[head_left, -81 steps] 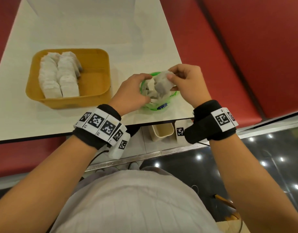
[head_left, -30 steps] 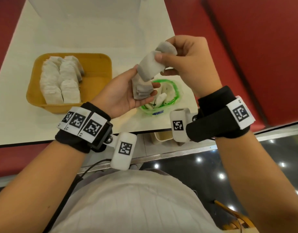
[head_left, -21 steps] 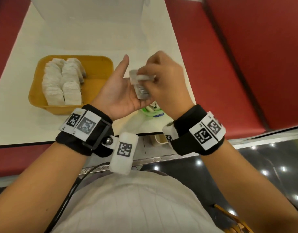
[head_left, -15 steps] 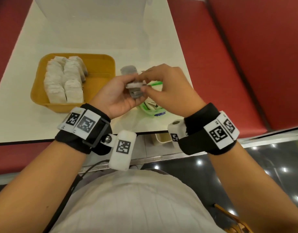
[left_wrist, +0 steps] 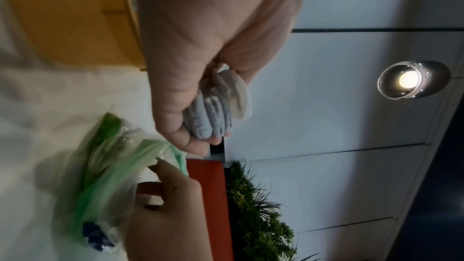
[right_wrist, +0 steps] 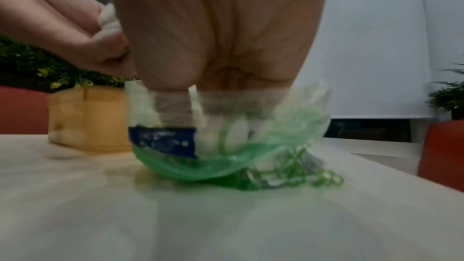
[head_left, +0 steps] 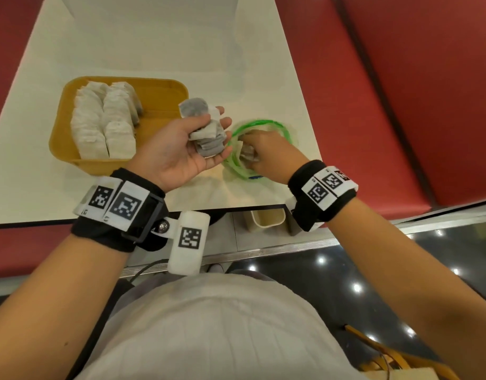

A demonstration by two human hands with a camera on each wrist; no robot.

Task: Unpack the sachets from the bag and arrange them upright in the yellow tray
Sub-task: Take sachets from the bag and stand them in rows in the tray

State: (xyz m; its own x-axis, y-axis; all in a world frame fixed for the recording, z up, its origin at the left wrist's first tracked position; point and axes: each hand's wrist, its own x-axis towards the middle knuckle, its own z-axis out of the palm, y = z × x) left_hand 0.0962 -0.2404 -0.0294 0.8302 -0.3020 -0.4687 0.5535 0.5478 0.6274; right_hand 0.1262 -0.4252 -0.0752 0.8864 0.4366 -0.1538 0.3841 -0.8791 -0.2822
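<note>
Head view: we're cupping stacked sachets (head_left: 207, 138) in our left hand (head_left: 178, 149) beside the bag (head_left: 263, 127), batching them; right hand (head_left: 266, 152) is digging inside, grip hidden.

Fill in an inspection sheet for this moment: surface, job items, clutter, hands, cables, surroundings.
Surface: white table, bare toward the far end.
Job items: yellow tray holds two rows of sachets standing on edge along its left side; right part free. Green plastic bag sits open on the table right of the tray, sachets inside.
Clutter: nothing seen on the table.
Hands: left hand palm up, thumb holding a stack of sachets against the fingers. Right hand reaches into the bag; its grip is hidden.
Cables: dark cable below the left wrist.
Surroundings: red bench seats on both sides; small beige bin under the table edge; glossy dark floor.
</note>
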